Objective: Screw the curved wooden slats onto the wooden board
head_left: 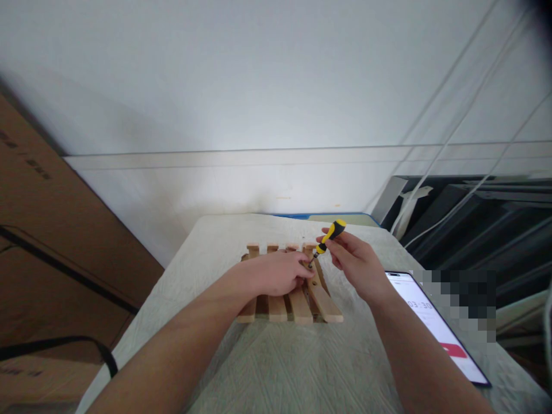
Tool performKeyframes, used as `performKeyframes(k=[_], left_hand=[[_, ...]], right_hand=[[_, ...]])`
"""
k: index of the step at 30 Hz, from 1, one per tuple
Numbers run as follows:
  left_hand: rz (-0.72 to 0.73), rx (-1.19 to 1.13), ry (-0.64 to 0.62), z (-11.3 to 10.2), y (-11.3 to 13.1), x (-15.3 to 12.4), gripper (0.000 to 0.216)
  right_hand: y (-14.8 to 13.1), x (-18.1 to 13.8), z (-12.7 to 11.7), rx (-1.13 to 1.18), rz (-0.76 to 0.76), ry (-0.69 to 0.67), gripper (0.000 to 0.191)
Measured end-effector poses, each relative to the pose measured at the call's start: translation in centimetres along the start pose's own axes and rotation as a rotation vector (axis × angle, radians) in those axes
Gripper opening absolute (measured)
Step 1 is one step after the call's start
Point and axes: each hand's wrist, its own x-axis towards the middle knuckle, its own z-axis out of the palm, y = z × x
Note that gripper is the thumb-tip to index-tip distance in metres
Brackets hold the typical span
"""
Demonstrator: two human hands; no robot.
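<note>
A small slatted wooden rack (278,310) lies on the cloth-covered table in front of me. My right hand (351,259) grips a yellow and black screwdriver (333,231) by its handle, which tilts up to the right. The screwdriver's tip points down at the rightmost slat, near the fingertips of my left hand (284,273). That hand lies across the slats, its fingers bent together by the tip; whether they pinch a screw is too small to make out. A dark hole shows in the right slat just below.
A phone (435,322) with a timer on its screen lies to the right, partly behind my right forearm. White cloth (207,241) covers the table. Cardboard (56,230) leans at the left; dark panels (495,213) and white cords stand at the right. A white wall rises behind.
</note>
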Motion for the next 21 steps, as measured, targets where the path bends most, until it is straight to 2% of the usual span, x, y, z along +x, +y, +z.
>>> performKeyframes(k=[5,10,12,15,17,21], left_hand=[[-0.007,-0.024,0.009,0.07,-0.03,-0.01,0.031],[-0.014,0.003,-0.007,-0.07,0.17,-0.02,0.031],[-0.011,0.015,-0.012,-0.12,0.23,-0.03,0.031],[-0.010,0.009,0.003,-0.07,0.20,-0.04,0.029],[-0.004,0.001,0.006,0.00,0.11,-0.03,0.029],[0.003,-0.007,0.003,0.04,0.00,0.00,0.029]], right_hand=[[0.50,0.30,0.01,-0.205,-0.026,0.138,0.037],[0.36,0.03,-0.13,-0.034,-0.024,0.006,0.041],[0.17,0.02,-0.15,-0.104,-0.015,0.023,0.038],[0.02,0.09,0.00,-0.212,-0.030,0.122,0.037],[0.11,0.10,0.06,-0.171,-0.045,0.129,0.038],[0.47,0.08,-0.02,0.028,-0.015,0.026,0.044]])
